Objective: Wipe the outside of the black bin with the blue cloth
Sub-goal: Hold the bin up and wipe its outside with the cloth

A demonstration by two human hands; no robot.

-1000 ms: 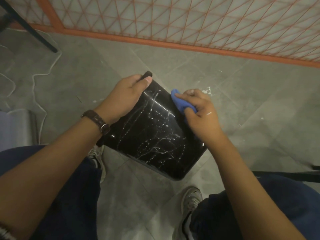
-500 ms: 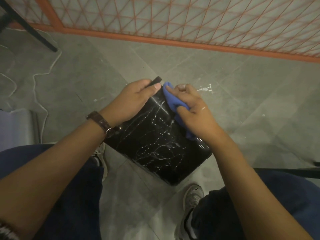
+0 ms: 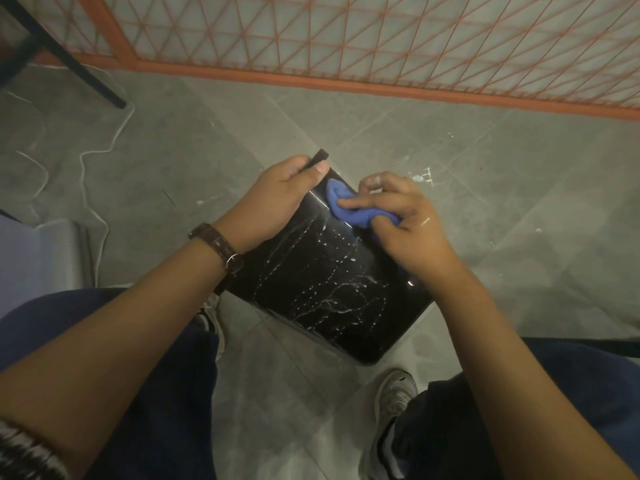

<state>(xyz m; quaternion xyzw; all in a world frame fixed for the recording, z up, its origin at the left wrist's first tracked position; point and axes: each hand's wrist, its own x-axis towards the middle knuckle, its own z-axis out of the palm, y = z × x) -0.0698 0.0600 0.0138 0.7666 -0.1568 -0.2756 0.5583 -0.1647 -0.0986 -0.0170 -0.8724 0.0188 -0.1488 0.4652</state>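
Note:
A glossy black bin [image 3: 325,289], streaked with white splashes, lies tilted between my knees above the floor. My left hand [image 3: 273,202] grips its far top edge, thumb over the rim. A bunched blue cloth [image 3: 349,207] is pressed against the bin's upper right part, close to my left thumb. My right hand [image 3: 401,220] holds the cloth, fingers curled round it with the index finger laid along the top. White flecks mark the back of that hand.
Grey tiled floor [image 3: 502,209] with white paint spots lies all around. An orange lattice screen [image 3: 381,39] runs along the back. A white cable [image 3: 104,147] and a dark furniture leg [image 3: 79,71] are at the left. My shoes [image 3: 394,396] stand under the bin.
My right hand has slid the blue cloth up and left along the bin toward my left thumb. The bin has shifted slightly away from me with my left hand.

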